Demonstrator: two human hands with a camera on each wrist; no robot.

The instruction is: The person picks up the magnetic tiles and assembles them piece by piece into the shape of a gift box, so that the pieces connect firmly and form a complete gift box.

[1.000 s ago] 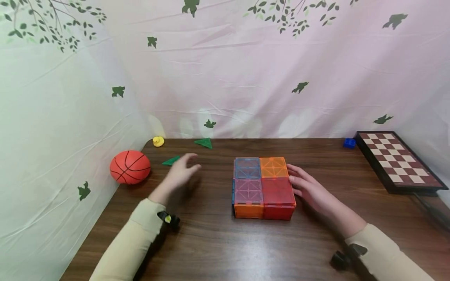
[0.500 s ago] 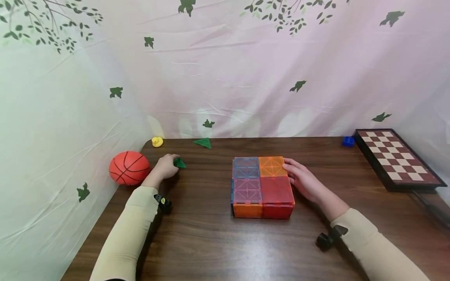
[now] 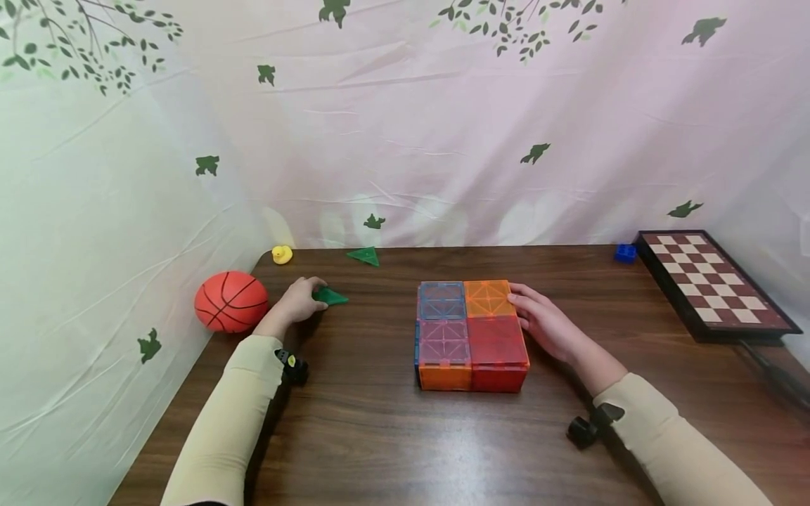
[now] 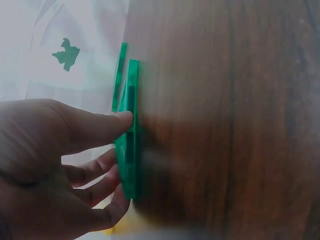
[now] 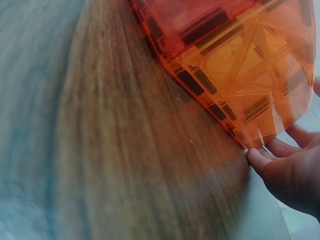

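In the head view my left hand [image 3: 294,302] pinches a green triangular magnetic tile [image 3: 332,296] at the table's left side. The left wrist view shows the thumb on the near edge of the triangular tile [image 4: 131,170] and the fingers at its far side. A low box of translucent magnetic tiles [image 3: 496,341] stands at the table's middle, with blue, orange, purple and red squares on top. My right hand [image 3: 549,329] rests at its back right corner. In the right wrist view the thumb touches the box's orange corner [image 5: 250,85]; the other fingers are partly hidden behind it.
Another green triangular tile [image 3: 363,256] lies near the back edge. A yellow rubber duck [image 3: 282,254] and a red ball [image 3: 231,302] are at the left. At the right are a small blue block [image 3: 625,253] and a chessboard [image 3: 718,281] with a cable.
My left hand has moved left to the nearer green tile, taken it between thumb and fingers, and turned it slightly. My right hand has slid a little towards the box's back corner.
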